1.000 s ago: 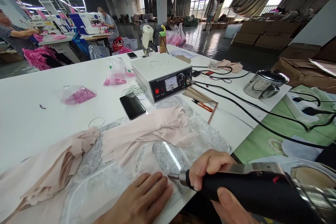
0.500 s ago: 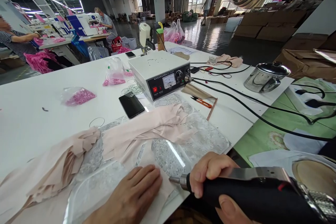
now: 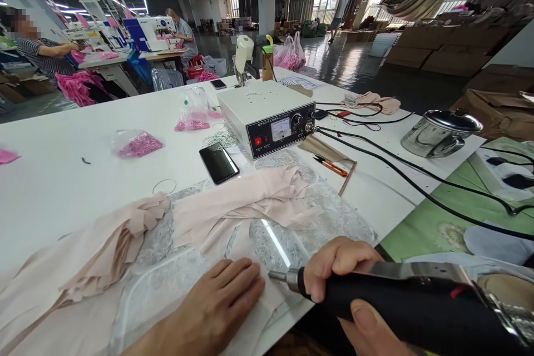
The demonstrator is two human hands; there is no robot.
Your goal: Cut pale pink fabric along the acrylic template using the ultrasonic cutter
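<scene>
My left hand (image 3: 208, 307) lies flat on a pale pink fabric strip (image 3: 273, 301), fingers together and stretched out. In my right hand (image 3: 340, 267) is a black hand-held tool (image 3: 387, 300) with a slim metal tip; my fingers wrap round its body. The tip points left and meets the strip just beside my left fingertips; I cannot tell how firmly it presses. Under the strip is a clear plastic sheet (image 3: 154, 295). A spread stack of pale pink fabric pieces (image 3: 242, 194) lies beyond my hands, and another fabric pile (image 3: 104, 250) is at the left.
Behind the fabric stand a control box (image 3: 267, 117) with a dial, and a phone (image 3: 219, 162). Black cables (image 3: 400, 175) run right past orange-handled thread snips (image 3: 330, 166) and a steel mug (image 3: 440, 133). Bags of pink pieces (image 3: 139, 144) are at left. Co-workers (image 3: 41, 50) sit at sewing machines behind.
The view has turned slightly left, so the scene sits further right, and a pink piece shows at the left edge. Both hands and the tool keep nearly the same place on the strip.
</scene>
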